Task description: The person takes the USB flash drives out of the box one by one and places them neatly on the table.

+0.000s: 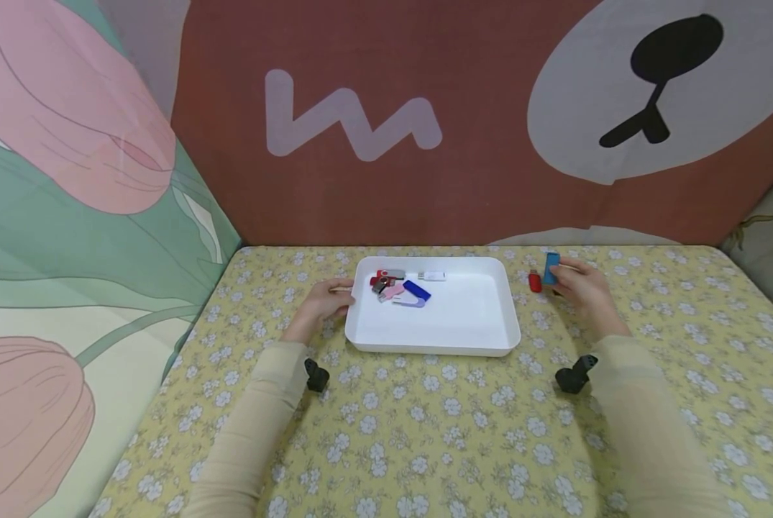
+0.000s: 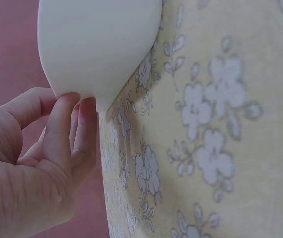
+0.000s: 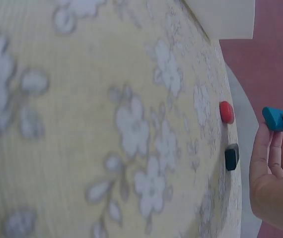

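On the cloth stands a white tray (image 1: 451, 327) with several USB flash drives grouped at its left: a dark blue one (image 1: 416, 290), a pink one (image 1: 392, 291) and a lilac one (image 1: 412, 302) among them. My left hand (image 1: 326, 300) touches the tray's left outer wall with its fingertips, as the left wrist view also shows. Right of the tray, my right hand (image 1: 580, 284) pinches a teal-blue USB drive (image 3: 274, 119) between thumb and fingers, above the cloth. Beneath it lie a red USB drive (image 1: 535, 281) and a small black one (image 3: 232, 156), mostly hidden in the head view.
A white USB drive (image 1: 433, 275) lies near the tray's back wall. The table has a yellow flowered cloth (image 1: 438, 432). A brown printed backdrop (image 1: 386, 201) rises behind the table, and a flower-printed one (image 1: 101, 288) at the left.
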Demonstrator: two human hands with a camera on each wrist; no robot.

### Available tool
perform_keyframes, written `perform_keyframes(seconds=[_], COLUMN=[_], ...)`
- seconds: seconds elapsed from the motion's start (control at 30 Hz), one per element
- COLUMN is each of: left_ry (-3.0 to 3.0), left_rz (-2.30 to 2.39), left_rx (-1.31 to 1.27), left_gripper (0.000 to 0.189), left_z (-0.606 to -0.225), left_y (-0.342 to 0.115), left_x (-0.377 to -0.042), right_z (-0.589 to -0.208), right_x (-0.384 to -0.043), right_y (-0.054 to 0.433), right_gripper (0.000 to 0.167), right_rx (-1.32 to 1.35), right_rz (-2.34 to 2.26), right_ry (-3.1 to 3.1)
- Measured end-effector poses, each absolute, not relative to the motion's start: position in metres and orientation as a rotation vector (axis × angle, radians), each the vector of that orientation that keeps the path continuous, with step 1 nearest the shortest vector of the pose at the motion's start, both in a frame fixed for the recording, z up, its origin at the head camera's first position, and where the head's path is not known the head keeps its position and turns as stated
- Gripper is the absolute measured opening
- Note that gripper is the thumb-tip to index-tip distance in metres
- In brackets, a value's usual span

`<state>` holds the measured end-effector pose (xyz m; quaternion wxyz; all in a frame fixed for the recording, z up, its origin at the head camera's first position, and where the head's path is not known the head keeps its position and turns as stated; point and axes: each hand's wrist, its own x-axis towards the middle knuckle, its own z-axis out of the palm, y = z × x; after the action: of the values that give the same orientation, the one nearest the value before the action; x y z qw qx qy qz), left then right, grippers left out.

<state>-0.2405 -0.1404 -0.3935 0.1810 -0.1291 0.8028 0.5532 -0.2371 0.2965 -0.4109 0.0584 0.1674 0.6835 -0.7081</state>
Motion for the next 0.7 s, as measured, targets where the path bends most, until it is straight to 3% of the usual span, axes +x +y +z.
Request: perform_keyframes(seconds=[0.23, 0.57, 0.7], left_ry=[2.287, 2.23, 2.225], left_rz=[1.533, 1.6, 1.612], left_rx=[-0.387, -0.335, -0.33], left_gripper=[0.044, 0.045, 0.045], left_z=[-0.393, -0.394, -0.393], left_y=[-0.14, -0.142, -0.143], left_x=[-0.242, -0.241, -0.239], right_z=[-0.408, -0.404, -0.404], right_x=[-0.233, -0.231, -0.231], right_y=[0.307, 0.316, 0.318], right_gripper=[0.021, 0.024, 0.034], right_rx=[0.536, 0.569, 0.55], right_rz=[-2.268, -2.343, -2.33], right_ry=[1.985, 1.873, 1.894])
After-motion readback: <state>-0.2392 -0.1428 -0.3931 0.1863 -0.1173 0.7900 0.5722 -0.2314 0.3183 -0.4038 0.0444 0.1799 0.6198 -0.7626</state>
